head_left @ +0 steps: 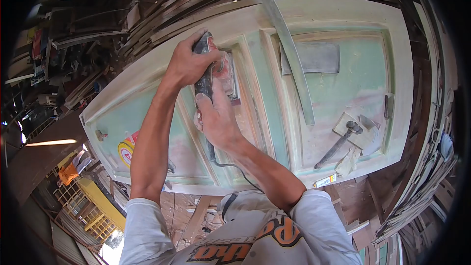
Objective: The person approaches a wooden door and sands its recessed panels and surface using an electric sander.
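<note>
A powered sander (204, 84) with a dusty black body and red parts rests on the middle panel of a large panelled door (274, 98). My left hand (192, 61) is wrapped round the sander's far end, thumb across its top. Nearer to me, my right hand (221, 120) closes on its rear part, fingers reaching along the side. The cord (234, 165) runs from the sander toward my body. Pale green and whitish filler patches cover the door, with dust on its surface. Part of the sander's pad is hidden under its body and my hands.
Right of the sander, a long flat strip (289, 49) crosses the door above a grey sheet (319, 58). A hammer (338, 145), a small tube (325, 181) and a round yellow can (126, 152) lie about. Stacked timber (181, 12) borders the far side.
</note>
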`<state>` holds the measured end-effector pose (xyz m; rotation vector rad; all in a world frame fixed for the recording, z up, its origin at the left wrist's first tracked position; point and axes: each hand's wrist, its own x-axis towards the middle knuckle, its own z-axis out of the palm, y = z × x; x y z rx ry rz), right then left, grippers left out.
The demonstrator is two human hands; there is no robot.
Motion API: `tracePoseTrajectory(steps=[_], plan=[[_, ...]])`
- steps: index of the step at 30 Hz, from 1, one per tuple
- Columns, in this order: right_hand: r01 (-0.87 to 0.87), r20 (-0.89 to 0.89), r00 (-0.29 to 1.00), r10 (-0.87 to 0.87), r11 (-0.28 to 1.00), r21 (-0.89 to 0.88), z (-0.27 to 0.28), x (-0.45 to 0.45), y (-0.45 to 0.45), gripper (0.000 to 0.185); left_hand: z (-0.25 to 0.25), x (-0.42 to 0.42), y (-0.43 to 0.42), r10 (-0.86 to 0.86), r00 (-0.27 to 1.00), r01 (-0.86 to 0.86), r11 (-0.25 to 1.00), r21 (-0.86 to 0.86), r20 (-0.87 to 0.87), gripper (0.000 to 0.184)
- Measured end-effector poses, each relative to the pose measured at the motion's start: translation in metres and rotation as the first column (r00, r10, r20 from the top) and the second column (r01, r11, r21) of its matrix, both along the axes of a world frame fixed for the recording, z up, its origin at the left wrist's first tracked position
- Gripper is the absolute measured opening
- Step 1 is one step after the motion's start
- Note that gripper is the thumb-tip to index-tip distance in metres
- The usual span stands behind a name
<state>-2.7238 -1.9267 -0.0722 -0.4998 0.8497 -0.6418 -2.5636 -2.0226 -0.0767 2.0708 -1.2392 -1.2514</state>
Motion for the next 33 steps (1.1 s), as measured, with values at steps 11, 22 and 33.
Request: tracePoseTrajectory(steps=[11, 22, 33], plan=[[-0.037, -0.059, 0.998, 0.033, 0.997, -0.066, -0.003, 0.000, 0.004, 0.025, 0.010, -0.004, 0.003, -0.013, 0.999, 0.014, 1.000, -0.011, 0.031, 0.098], [0.005, -0.002, 1.000, -0.005, 0.999, -0.044, 0.003, -0.004, 0.004, 0.033, 0.007, -0.008, -0.001, -0.017, 1.000, 0.018, 0.999, -0.026, 0.019, 0.096], [-0.024, 0.030, 0.999, 0.022, 0.998, 0.056, 0.013, -0.013, -0.013, 0.034, 0.002, -0.008, -0.007, -0.014, 0.998, 0.015, 1.000, -0.011, 0.057, 0.093]])
